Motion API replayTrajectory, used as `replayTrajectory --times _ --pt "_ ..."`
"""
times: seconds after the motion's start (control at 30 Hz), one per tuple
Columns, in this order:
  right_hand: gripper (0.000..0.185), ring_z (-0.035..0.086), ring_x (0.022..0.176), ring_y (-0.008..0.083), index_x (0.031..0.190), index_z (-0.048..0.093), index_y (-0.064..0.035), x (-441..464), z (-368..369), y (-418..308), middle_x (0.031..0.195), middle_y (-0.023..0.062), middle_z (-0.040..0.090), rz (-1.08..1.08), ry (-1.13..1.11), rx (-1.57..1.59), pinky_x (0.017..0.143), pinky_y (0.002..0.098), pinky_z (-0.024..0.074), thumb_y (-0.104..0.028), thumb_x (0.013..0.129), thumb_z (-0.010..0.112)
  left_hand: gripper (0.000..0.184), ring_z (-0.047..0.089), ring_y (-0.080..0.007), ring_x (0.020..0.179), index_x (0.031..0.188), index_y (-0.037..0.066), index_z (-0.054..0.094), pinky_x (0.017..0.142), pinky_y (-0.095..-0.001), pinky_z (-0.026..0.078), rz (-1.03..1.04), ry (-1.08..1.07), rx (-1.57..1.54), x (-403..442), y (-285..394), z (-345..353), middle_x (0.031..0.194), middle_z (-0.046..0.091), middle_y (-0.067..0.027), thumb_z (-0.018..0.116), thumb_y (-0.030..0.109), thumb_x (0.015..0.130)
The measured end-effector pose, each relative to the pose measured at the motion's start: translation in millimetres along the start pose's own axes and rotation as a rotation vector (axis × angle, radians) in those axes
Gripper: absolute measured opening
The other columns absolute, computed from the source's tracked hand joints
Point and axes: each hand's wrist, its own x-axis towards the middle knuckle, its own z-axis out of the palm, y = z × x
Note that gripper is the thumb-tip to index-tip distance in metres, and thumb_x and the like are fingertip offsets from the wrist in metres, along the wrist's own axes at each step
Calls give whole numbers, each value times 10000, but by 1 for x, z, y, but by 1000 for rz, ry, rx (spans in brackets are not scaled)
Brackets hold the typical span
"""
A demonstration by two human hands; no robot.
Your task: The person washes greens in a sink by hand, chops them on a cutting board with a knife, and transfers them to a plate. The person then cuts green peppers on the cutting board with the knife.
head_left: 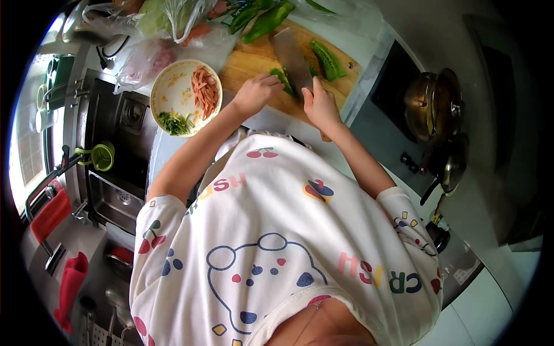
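My right hand [321,107] is wrapped round the handle of a cleaver [291,57], whose broad blade stretches away from me over the wooden cutting board [245,64]. Close by on the left, my left hand [258,94] has its fingers bent and pressed together on a piece of green pepper [283,82] beside the blade. To the right of the blade lies a halved green pepper [327,60], its cut side showing. Whole green peppers [269,23] rest at the board's far edge.
A plate [173,92] left of the board holds pinkish strips [205,92] and chopped greens [175,123]. Plastic bags [144,60] of produce lie behind it. A sink [115,193] with a green cup [103,156] is at left; a lidded pot [430,106] stands on the right-hand stove.
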Motion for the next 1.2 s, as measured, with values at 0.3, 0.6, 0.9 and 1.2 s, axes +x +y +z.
replayTrajectory --times 0.3,0.6,0.9,1.2 --pt "351 638 721 474 1243 524 41 -13 -23 -13 761 274 650 -58 -2 4 615 536 497 -182 974 566 364 595 -262 1121 1118 29 692 906 -355 534 63 157 7 -6 5 -5 1186 645 -71 590 44 769" --pt "286 623 687 484 1199 488 5 -21 -23 -13 697 276 614 -87 -122 -64 581 550 470 -164 979 557 321 600 -247 1116 1086 47 714 873 -350 552 -56 31 26 -3 6 -3 1191 662 -44 578 41 794" --pt "352 627 712 488 1264 496 51 -20 -27 -22 746 289 624 -47 -183 -110 611 533 480 -141 976 558 295 610 -248 1052 1051 47 721 835 -354 558 -61 -29 60 2 5 -4 1170 670 -34 579 48 793" --pt "230 638 702 497 1138 460 2 -13 -22 -23 727 281 636 -77 -217 -169 600 574 505 -153 982 529 286 610 -251 1008 1037 48 719 789 -359 564 -55 -102 78 5 5 -8 1101 666 -36 579 50 789"
